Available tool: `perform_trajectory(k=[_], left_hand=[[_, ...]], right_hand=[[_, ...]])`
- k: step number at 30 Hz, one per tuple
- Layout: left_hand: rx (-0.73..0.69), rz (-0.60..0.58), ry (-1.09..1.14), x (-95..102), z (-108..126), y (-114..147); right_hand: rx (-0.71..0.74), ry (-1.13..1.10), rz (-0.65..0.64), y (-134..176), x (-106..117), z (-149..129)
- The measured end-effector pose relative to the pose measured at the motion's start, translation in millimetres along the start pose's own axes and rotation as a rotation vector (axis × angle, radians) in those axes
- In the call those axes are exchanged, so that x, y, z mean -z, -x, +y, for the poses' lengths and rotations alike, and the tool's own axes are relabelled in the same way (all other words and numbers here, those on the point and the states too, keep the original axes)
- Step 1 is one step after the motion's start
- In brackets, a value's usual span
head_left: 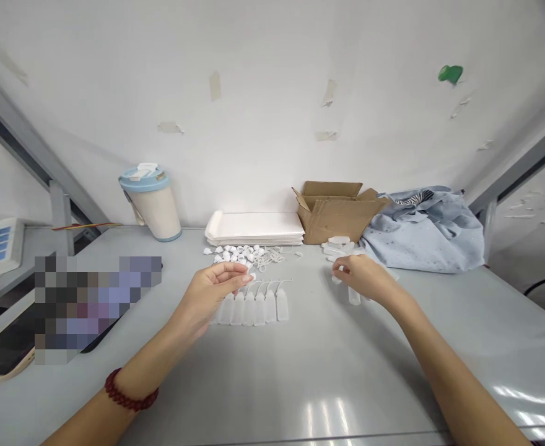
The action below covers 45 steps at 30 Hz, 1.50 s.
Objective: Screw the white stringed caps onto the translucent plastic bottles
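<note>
My left hand [226,282] is closed in a pinch on a small white cap [250,271], partly covered by the fingertips. Just below it lies a row of several translucent, flat bottle-shaped plastic pieces [260,308], with thin curved white strips at their tops. Behind that hand are a pile of small white caps [228,253] and a heap of thin white loops [272,255]. Over on the right, my right hand [358,275] has its fingers bent together on a translucent plastic piece [336,279]. More translucent pieces [339,246] lie behind and under this hand.
Along the wall stand a blue-lidded tumbler [154,204], a stack of white padded envelopes [258,227], an open cardboard box [337,217] and a bundled light-blue cloth [425,235]. A power strip [0,248] and a partly pixelated phone-like object [5,337] are at the left.
</note>
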<state>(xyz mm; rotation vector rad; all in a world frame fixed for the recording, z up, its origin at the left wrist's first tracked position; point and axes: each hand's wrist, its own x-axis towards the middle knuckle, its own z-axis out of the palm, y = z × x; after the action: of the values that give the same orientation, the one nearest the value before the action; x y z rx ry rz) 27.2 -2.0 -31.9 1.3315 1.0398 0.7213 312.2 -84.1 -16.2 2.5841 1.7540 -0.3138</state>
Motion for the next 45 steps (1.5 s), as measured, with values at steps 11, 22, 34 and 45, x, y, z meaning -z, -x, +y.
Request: perform_trajectory(k=[11,22,34,45], left_hand=[[-0.012,-0.033,0.044,-3.0,-2,4],[0.023,-0.048,0.072,-5.7,-2,6],[0.025,-0.087,0.056,-7.9,-6,7],[0.034,-0.089,0.075,-11.7,-7,6]], right_hand=[[-0.031,0.063,0.037,2,-4,-9],[0.174,0.002,0.031,10,-1,-20],[0.178,0.1,0.05,5,-14,-18],[0.25,0.136,0.108,17,-21,-36]])
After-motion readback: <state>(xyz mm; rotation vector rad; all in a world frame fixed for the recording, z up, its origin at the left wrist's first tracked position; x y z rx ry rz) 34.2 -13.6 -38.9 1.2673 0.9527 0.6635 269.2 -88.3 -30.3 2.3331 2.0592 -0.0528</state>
